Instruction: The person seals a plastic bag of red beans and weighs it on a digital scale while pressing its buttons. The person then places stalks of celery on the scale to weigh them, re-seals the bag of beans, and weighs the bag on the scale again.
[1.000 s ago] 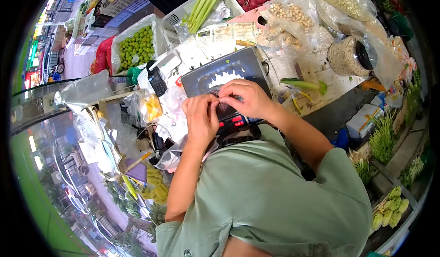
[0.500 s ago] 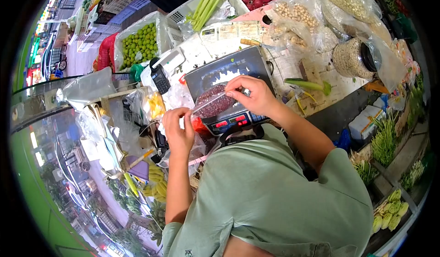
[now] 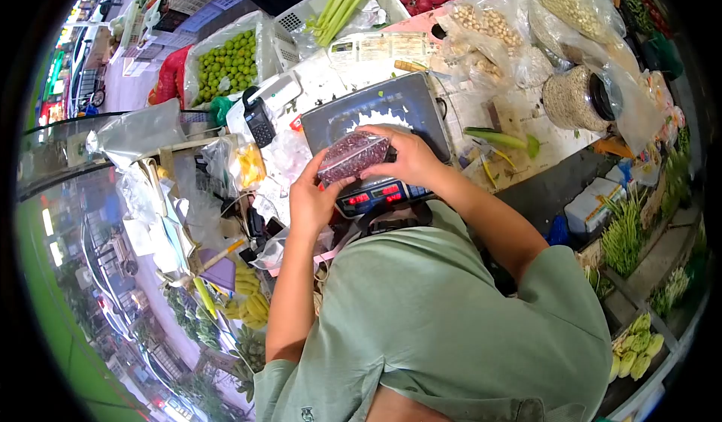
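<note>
A clear plastic pack of dark purple-red contents (image 3: 353, 157), flecked with pale spots, is held between my two hands; I cannot make out what is inside. My left hand (image 3: 312, 198) grips its left end, fingers behind and thumb in front. On the other end, my right hand (image 3: 411, 156) has its fingers over the top and its thumb underneath. The pack is tilted above the near part of a digital scale (image 3: 323, 125). Red digits glow on the scale's display (image 3: 376, 195), just below my hands.
Limes (image 3: 228, 67) fill a lined crate at the left, near a cordless phone (image 3: 259, 127). Celery (image 3: 342, 8) lies across a white basket at the back. To the right are a yellow-handled tool (image 3: 489, 168), a green stalk (image 3: 496, 138) and a grain jar (image 3: 575, 100).
My hands were apart, stretching a clear plastic edge above the pack. Now they have come together around the pack's ends and hold it tilted.
</note>
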Demonstrator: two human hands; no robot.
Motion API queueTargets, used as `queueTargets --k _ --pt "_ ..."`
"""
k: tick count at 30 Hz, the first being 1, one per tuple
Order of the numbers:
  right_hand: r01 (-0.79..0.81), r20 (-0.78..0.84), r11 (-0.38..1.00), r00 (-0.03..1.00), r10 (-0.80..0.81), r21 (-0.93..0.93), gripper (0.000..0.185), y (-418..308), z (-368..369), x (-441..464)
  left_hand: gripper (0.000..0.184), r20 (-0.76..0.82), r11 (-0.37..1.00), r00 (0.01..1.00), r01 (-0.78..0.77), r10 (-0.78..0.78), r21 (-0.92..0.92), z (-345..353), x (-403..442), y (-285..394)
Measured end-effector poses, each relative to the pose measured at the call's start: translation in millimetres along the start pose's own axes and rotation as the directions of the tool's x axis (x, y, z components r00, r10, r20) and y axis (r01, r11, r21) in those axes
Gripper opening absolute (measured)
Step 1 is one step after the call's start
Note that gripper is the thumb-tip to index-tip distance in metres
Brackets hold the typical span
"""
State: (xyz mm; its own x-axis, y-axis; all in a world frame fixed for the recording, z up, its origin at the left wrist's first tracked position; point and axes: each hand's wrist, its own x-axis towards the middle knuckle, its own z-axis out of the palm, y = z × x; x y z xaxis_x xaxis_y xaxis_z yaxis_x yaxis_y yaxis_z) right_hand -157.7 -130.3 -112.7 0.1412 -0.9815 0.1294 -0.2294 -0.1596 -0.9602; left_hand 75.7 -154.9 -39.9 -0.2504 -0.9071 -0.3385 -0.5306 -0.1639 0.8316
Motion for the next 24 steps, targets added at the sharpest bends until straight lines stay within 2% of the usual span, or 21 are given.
queueTargets --k 1,2,5,6,10,13,15,16,17,18,19,21,22,23,24 --pt "0.003 -0.016 1.000 1.000 -0.003 -0.010 0.083 0 0 1 0.064 -0.036 0.999 0.998 -0.051 0.051 0.001 0 4 -4" --pt "0.009 -0.053 1.000 0.999 -0.009 -0.008 0.078 -1 2 1 0.056 -0.065 0.997 0.997 -0.037 0.042 0.067 -1 5 -7" --pt "0.001 -0.062 0.999 0.998 0.001 0.034 0.075 0 2 2 0.048 -0.042 0.989 0.998 0.047 -0.042 0.138 -5 3 25" --pt "-0.001 -0.078 1.000 0.997 0.003 0.025 0.072 0 3 3 0.042 -0.064 0.994 0.998 0.017 -0.010 0.110 -4 5 19" --pt "-0.043 -0.076 0.998 0.996 0.047 0.053 0.072 3 7 4 0.039 -0.066 0.994 0.997 0.039 -0.032 0.100 -7 7 12" --pt "0.022 -0.096 1.000 0.995 -0.020 0.017 0.076 11 7 10 0.043 -0.050 0.993 0.998 0.034 -0.028 0.114 -7 12 -5" --pt "-0.015 -0.050 0.998 0.999 0.018 0.054 0.079 9 7 16 0.063 -0.128 0.988 0.988 -0.065 0.083 0.138 -4 18 -16" --pt "-0.060 -0.007 0.994 0.998 0.061 0.097 0.083 8 7 18 0.063 -0.131 0.989 0.988 -0.070 0.087 0.129 -1 16 -12" --pt "-0.059 -0.007 0.995 0.998 0.060 0.084 0.083 15 8 19 0.075 -0.169 0.991 0.981 -0.077 0.094 0.107 1 14 -8" --pt "-0.053 0.016 0.998 0.998 0.053 -0.030 0.085 30 12 17 0.087 -0.205 0.993 0.974 -0.081 0.097 0.084 4 11 0" --pt "-0.048 0.043 0.989 0.998 0.055 -0.138 0.088 33 15 15 0.087 -0.201 0.994 0.975 -0.078 0.091 0.074 7 9 1" --pt "-0.024 0.024 0.987 0.999 0.029 -0.161 0.086 29 18 10 0.099 -0.200 0.990 0.971 -0.141 0.135 -0.018 10 11 5" --pt "-0.081 -0.013 0.994 0.997 0.080 -0.074 0.085 19 18 8 0.097 -0.207 0.997 0.975 -0.075 0.075 0.008 6 9 17" --pt "-0.137 -0.047 0.990 0.989 0.138 0.017 0.083 12 19 5 0.097 -0.207 0.997 0.975 -0.079 0.079 0.006 5 12 17" --pt "-0.188 -0.017 0.952 0.980 0.197 0.240 0.076 11 22 0 0.095 -0.221 0.995 0.971 -0.084 0.093 0.051 3 16 17"
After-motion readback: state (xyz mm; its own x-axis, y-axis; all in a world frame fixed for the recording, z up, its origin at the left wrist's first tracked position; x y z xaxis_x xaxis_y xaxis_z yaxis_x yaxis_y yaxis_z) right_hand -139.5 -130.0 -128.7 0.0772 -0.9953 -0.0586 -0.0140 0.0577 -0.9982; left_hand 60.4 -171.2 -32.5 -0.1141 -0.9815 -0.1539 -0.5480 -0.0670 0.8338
